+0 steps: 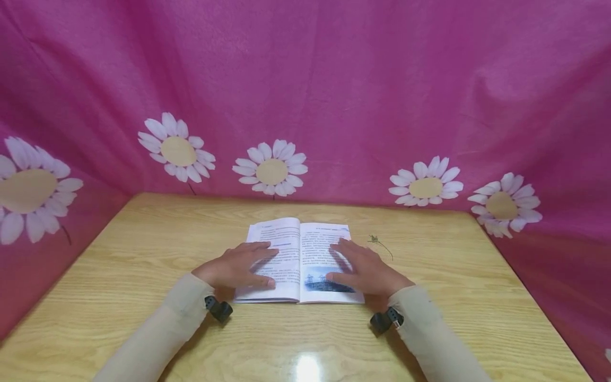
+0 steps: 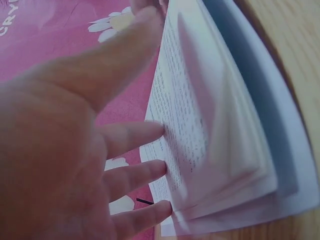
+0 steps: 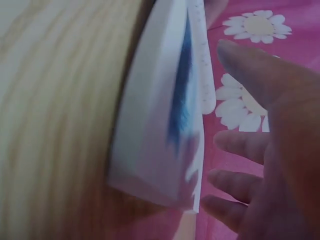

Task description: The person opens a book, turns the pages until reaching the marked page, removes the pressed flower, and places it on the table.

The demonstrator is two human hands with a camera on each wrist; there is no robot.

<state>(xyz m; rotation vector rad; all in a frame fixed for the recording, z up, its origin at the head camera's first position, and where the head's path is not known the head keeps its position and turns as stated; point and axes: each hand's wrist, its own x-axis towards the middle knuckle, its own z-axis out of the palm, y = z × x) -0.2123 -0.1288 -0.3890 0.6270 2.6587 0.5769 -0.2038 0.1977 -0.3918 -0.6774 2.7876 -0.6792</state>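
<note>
An open book (image 1: 288, 260) lies on the wooden table in the head view, with printed text on both pages and a blue picture low on the right page. My left hand (image 1: 236, 268) is over the left page with its fingers extended. In the left wrist view, the fingertips (image 2: 157, 167) touch that page. Over the right page is my right hand (image 1: 369, 270), its fingers spread and its thumb by the picture. Whether its fingertips touch the paper, I cannot tell. Neither hand grips anything.
A small dried flower sprig (image 1: 374, 239) with a thin curved stem lies right of the book. Behind the wooden table (image 1: 143, 254) hangs a pink cloth (image 1: 343, 106) with white daisies. Small black devices (image 1: 220, 311) are strapped to both wrists.
</note>
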